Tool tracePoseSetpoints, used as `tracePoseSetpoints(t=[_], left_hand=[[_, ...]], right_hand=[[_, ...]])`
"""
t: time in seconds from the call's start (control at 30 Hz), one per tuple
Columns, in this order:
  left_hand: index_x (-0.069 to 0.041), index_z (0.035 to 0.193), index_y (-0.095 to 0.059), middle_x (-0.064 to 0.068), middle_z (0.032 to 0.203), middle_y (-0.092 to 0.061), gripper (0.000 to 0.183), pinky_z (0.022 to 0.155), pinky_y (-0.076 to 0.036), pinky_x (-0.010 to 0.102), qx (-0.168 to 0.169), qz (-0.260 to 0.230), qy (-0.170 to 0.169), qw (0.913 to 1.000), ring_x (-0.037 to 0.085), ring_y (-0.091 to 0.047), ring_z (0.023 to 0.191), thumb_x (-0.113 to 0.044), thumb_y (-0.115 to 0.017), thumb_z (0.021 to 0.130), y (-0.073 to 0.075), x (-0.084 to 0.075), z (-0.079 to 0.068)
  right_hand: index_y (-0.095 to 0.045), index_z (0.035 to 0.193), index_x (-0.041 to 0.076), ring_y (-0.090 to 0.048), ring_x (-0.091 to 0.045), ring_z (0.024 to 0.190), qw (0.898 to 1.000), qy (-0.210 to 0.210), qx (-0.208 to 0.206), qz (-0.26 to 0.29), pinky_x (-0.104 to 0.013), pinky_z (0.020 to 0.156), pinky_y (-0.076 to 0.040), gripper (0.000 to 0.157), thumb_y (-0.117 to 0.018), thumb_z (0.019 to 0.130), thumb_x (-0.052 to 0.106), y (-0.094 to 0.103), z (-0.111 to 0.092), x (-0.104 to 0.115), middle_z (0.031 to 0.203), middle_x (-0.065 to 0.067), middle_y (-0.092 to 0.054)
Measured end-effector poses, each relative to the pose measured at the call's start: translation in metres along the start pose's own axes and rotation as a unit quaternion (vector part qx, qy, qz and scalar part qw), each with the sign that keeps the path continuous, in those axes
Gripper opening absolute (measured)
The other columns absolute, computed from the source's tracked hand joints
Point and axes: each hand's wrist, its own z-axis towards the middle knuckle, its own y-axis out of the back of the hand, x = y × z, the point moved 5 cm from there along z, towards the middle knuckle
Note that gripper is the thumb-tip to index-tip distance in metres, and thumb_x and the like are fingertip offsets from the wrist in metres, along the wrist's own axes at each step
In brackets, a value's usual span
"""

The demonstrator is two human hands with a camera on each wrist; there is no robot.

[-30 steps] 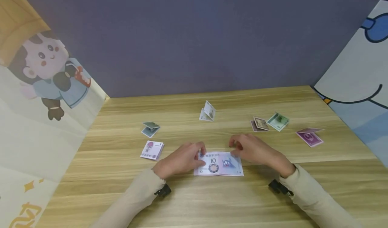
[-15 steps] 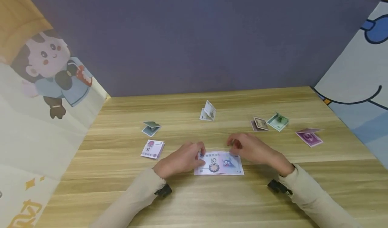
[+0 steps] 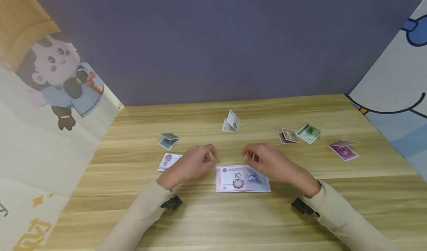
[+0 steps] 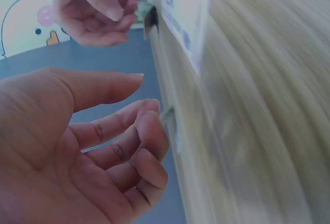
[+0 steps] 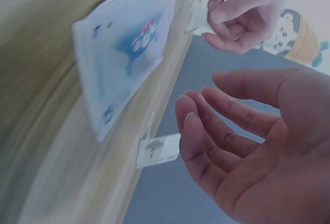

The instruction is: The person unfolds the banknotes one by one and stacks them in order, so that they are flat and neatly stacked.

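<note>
In the head view, we see the ten [image 3: 230,186] spread on the table [image 3: 213,221], a crease down its middle. The left hand [image 3: 191,164] and right hand [image 3: 275,164] hang by its far edge, each grip loosely curled, holding nothing. The left hand hides part of the five [image 3: 168,161]; a low sweep of that arm could, we judge, drag it askew.

From the left wrist, we find thumb and fingertips slightly parted; with nothing pressing the ten, its crease might spring up.

From the right wrist, that grip is likewise parted, apart from the ten. Beyond, a grey note [image 5: 157,150] stands half-folded; overreaching could, we think, tip it.
</note>
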Motion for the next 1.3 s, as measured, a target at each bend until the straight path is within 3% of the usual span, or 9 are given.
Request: tracePoseSetpoints(t=[0.13, 0.37, 0.67, 0.83, 1.07, 1.3], left_hand=[[-0.005, 0.108, -0.066, -0.003, 0.078, -0.064, 0.018, 0.063, -0.052, 0.024, -0.026, 0.007, 0.010, 0.9996, 0.007, -0.058, 0.068, -0.013, -0.069, 0.092, 0.006, 0.012, -0.007], [0.000, 0.105, -0.066, -0.001, 0.079, -0.064, 0.016, 0.063, -0.052, 0.024, -0.067, 0.014, 0.019, 0.9974, 0.009, -0.059, 0.070, -0.006, -0.069, 0.090, 0.027, 0.025, -0.023], [-0.001, 0.105, -0.066, 0.011, 0.097, -0.068, 0.018, 0.072, -0.055, 0.035, -0.112, 0.052, 0.044, 0.9913, 0.020, -0.064, 0.083, -0.010, -0.071, 0.090, 0.053, 0.051, -0.052], [0.001, 0.106, -0.065, 0.015, 0.104, -0.068, 0.022, 0.076, -0.056, 0.041, -0.127, 0.079, 0.050, 0.9875, 0.028, -0.065, 0.090, -0.010, -0.074, 0.088, 0.057, 0.065, -0.064], [0.003, 0.109, -0.064, 0.017, 0.099, -0.065, 0.027, 0.070, -0.053, 0.039, -0.144, 0.093, 0.052, 0.9838, 0.027, -0.060, 0.082, -0.012, -0.074, 0.088, 0.058, 0.077, -0.070], [0.002, 0.119, -0.061, 0.016, 0.095, -0.061, 0.030, 0.070, -0.049, 0.039, -0.131, 0.082, 0.061, 0.9861, 0.026, -0.056, 0.081, -0.011, -0.068, 0.092, 0.059, 0.094, -0.070]], right_hand=[[-0.070, 0.109, 0.005, -0.057, -0.004, 0.069, 1.000, 0.000, 0.015, -0.002, -0.023, 0.059, -0.050, 0.018, -0.067, 0.092, 0.009, -0.003, 0.008, 0.013, 0.084, 0.006, -0.065], [-0.068, 0.116, 0.007, -0.057, -0.004, 0.071, 0.999, 0.017, 0.044, 0.001, -0.022, 0.061, -0.051, 0.022, -0.066, 0.095, 0.014, -0.009, 0.022, 0.038, 0.089, 0.006, -0.065], [-0.067, 0.118, 0.009, -0.058, -0.002, 0.070, 0.995, 0.058, 0.077, -0.016, -0.020, 0.060, -0.051, 0.022, -0.063, 0.097, 0.014, -0.023, 0.046, 0.064, 0.094, 0.004, -0.067], [-0.067, 0.118, 0.010, -0.059, -0.003, 0.073, 0.994, 0.061, 0.090, -0.022, -0.020, 0.061, -0.051, 0.022, -0.064, 0.096, 0.014, -0.030, 0.061, 0.071, 0.097, 0.002, -0.068], [-0.066, 0.119, 0.005, -0.063, -0.009, 0.083, 0.991, 0.074, 0.107, -0.018, -0.023, 0.071, -0.053, 0.024, -0.063, 0.097, 0.012, -0.041, 0.083, 0.080, 0.100, -0.002, -0.069], [-0.066, 0.120, 0.004, -0.063, -0.013, 0.087, 0.988, 0.091, 0.127, 0.001, -0.024, 0.075, -0.052, 0.026, -0.062, 0.095, 0.009, -0.058, 0.106, 0.085, 0.101, -0.005, -0.070]])
